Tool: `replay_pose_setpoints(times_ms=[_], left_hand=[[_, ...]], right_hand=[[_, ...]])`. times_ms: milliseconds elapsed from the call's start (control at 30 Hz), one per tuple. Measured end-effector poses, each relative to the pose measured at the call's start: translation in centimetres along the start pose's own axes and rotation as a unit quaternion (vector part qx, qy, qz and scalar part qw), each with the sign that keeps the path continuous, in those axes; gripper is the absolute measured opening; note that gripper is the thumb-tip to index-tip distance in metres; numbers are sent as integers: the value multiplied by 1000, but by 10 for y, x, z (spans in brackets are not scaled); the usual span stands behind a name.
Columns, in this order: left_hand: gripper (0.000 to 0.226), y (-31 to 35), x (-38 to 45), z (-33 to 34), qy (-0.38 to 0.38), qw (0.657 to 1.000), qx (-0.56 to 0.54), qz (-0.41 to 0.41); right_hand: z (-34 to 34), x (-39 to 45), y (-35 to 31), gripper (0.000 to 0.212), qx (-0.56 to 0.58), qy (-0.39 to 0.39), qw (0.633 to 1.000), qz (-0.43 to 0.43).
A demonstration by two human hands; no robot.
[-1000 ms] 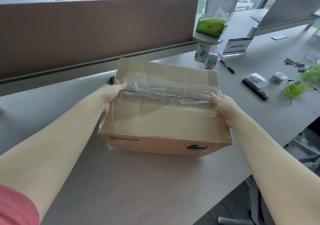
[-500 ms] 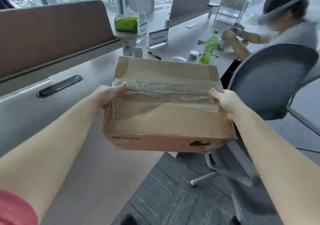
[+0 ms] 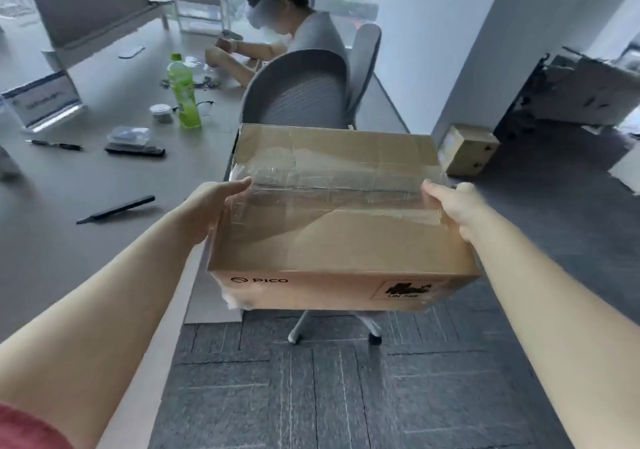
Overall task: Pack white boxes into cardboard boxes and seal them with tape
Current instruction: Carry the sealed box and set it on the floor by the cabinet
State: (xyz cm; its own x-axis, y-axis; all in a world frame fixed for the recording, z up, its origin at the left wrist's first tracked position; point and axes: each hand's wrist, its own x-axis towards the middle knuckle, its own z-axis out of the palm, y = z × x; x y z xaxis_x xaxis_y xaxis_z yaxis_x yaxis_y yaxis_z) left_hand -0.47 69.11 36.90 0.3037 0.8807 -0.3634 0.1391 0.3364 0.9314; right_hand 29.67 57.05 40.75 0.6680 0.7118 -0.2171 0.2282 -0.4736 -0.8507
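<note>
The long grey counter fills the left side. On it lie a slim black stick-shaped tool nearest, then a flat black bar with a clear plastic packet just behind it, and a black pen to their left. Farther back stand a green plastic bottle, a small round grey tin and a blue-and-white sign stand — all well apart. On the grey carpet-tile floor, far right, sits a small brown cardboard box.

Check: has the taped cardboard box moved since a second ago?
Yes. The cardboard box, held between left hand and right hand, went rightward off the desk; it's now over carpet.
</note>
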Motion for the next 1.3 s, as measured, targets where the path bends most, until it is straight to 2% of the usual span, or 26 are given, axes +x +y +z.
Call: replay_pose_setpoints(times_ms=[167,367,533,800,967,1300], left_hand=[[18,7,21,82,-115,992,53,11],[17,9,38,179,-221,970,92,42],[17,9,51,265,-277,956,90,40],[16,23,95,435,-275,958,72,41],[16,46,116,524,-276,957,84,23],[18,85,223,663,-299,952,68,-13]], right_hand=[[-66,-21,42,30,51,102,992,56],[-142,-39,91,13,91,147,980,100],[-205,-19,131,30,128,155,976,87],[-320,79,189,44,177,141,969,95],[-389,133,202,54,163,144,971,99],[-474,286,231,38,140,142,974,106]])
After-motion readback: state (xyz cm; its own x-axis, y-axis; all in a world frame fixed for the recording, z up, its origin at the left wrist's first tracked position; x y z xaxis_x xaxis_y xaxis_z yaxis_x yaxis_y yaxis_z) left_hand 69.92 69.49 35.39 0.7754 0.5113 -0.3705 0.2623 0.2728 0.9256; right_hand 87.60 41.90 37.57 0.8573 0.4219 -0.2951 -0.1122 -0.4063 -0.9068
